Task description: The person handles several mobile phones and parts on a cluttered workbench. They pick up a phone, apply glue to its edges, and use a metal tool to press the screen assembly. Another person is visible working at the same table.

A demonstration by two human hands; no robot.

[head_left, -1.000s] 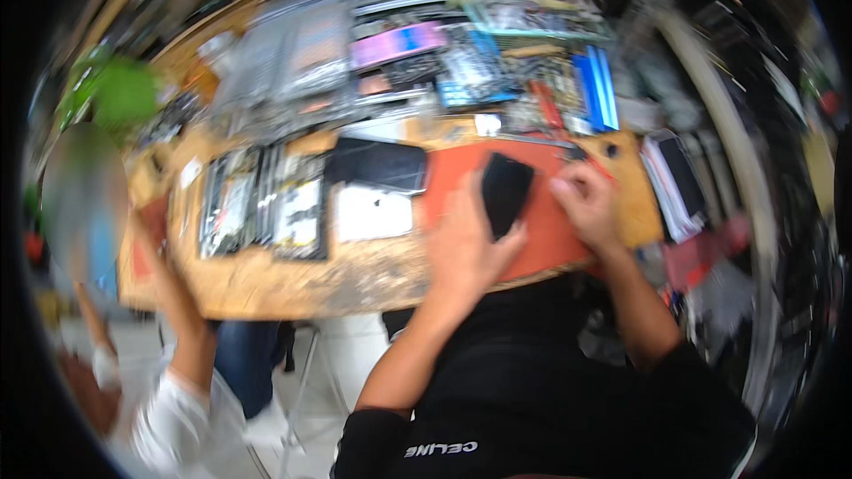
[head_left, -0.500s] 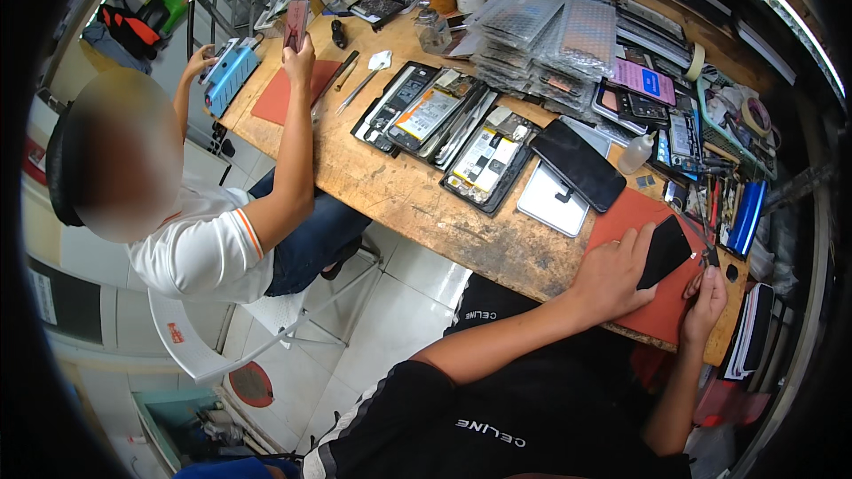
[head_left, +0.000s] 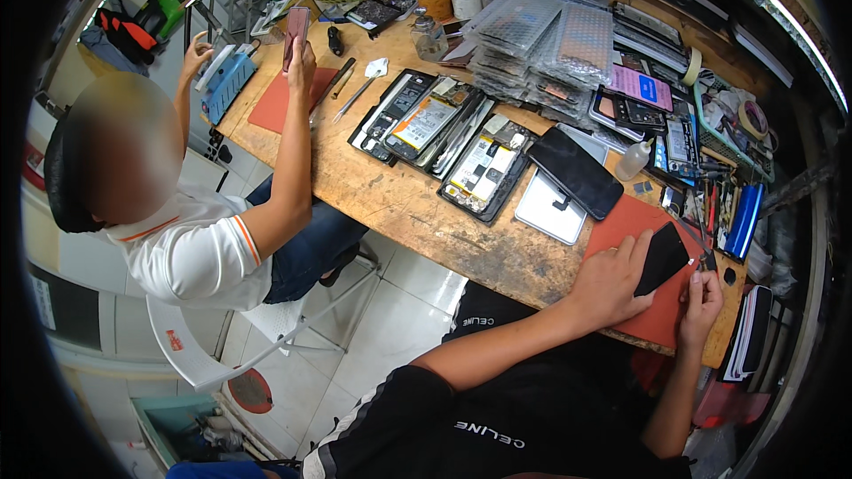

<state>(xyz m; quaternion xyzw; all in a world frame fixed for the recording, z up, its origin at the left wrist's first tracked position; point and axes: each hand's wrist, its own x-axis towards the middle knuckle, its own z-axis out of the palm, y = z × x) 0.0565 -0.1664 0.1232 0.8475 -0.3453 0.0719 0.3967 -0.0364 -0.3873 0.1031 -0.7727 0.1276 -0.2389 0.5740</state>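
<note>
My left hand [head_left: 611, 288] grips a black phone-sized panel [head_left: 664, 259] along its left edge, fingers above and thumb below. The panel lies tilted over a red-brown mat [head_left: 626, 223] near the table's front edge. A small white speck shows at its right edge. Close by on the right, my right hand [head_left: 701, 306] pinches a slim dark metal tool [head_left: 707, 261], whose exact kind I cannot make out. Beyond the mat, a larger black phone [head_left: 577, 170] rests across a white tablet-like panel [head_left: 552, 204]. Opened phones [head_left: 484, 167] with bare batteries lie further left.
A co-worker [head_left: 200, 253] sits at the left, holding up a phone [head_left: 296, 34] near a blue device [head_left: 229, 84]. Bubble-wrap packets [head_left: 532, 31] pile up at the back. A dropper bottle [head_left: 635, 158], hand tools and a green basket [head_left: 714, 124] stand at the right.
My hands stay almost in place, with the panel and tool still held. The co-worker's left hand has lifted slightly off the blue device, and their body has shifted a little left.
</note>
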